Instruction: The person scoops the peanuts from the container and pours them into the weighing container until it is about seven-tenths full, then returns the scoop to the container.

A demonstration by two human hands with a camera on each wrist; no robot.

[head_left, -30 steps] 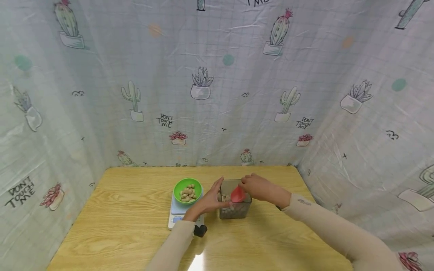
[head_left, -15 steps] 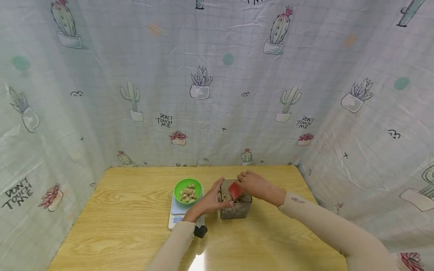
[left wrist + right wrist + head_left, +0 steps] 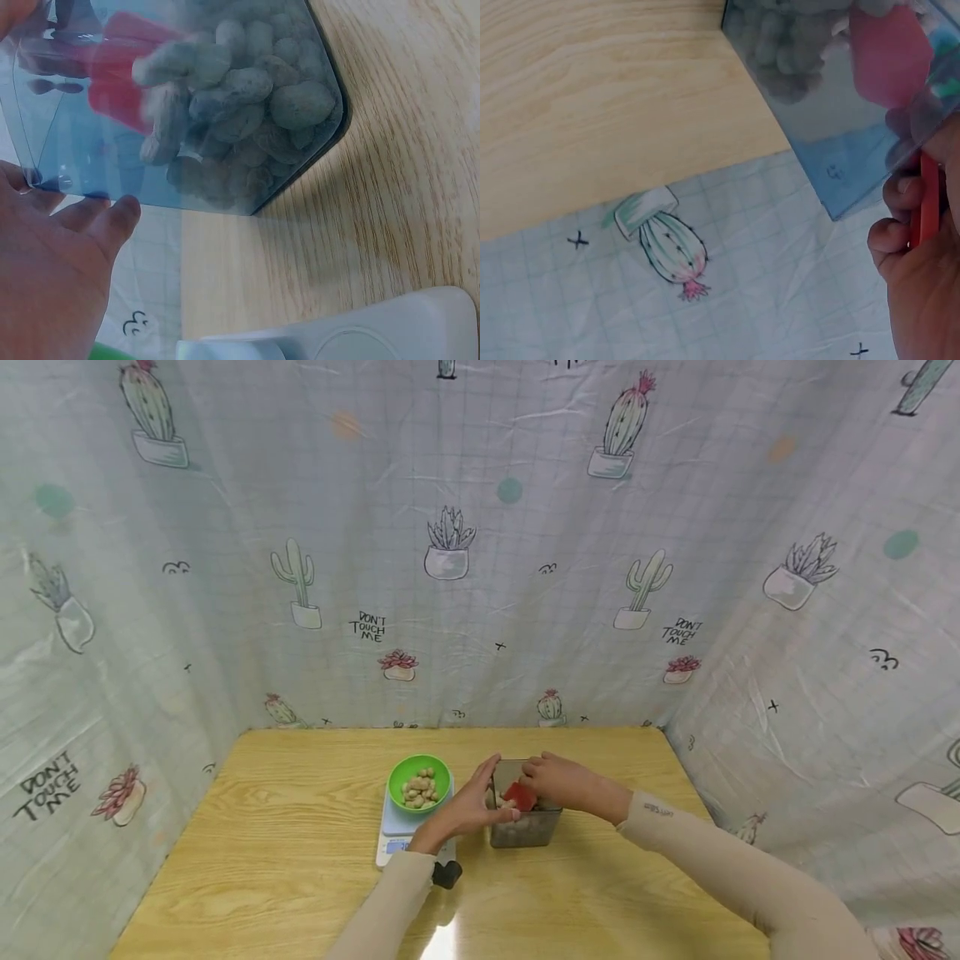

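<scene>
A clear, smoky plastic bin (image 3: 521,835) stands on the table with unshelled peanuts (image 3: 232,97) in its lower part. My left hand (image 3: 467,806) holds the bin from its left side, thumb at the front rim and fingers toward the back. In my right hand (image 3: 566,783) is a red scoop (image 3: 519,796), gripped by its handle (image 3: 928,202). The scoop's head (image 3: 120,67) is inside the bin, right at the peanuts, seen through the wall in both wrist views. Left of the bin, a green bowl (image 3: 401,768) with peanuts sits on a white kitchen scale (image 3: 393,827).
My left forearm passes over the scale's front right corner and partly hides it. A black device (image 3: 447,874) is strapped at that wrist. The wooden table (image 3: 285,843) ends at a cactus-print curtain (image 3: 495,610) behind and at the sides.
The right hand first raised and turned the scoop inside the bin, then lowered it toward the peanuts. My left hand stays on the bin. The bowl and scale have not moved.
</scene>
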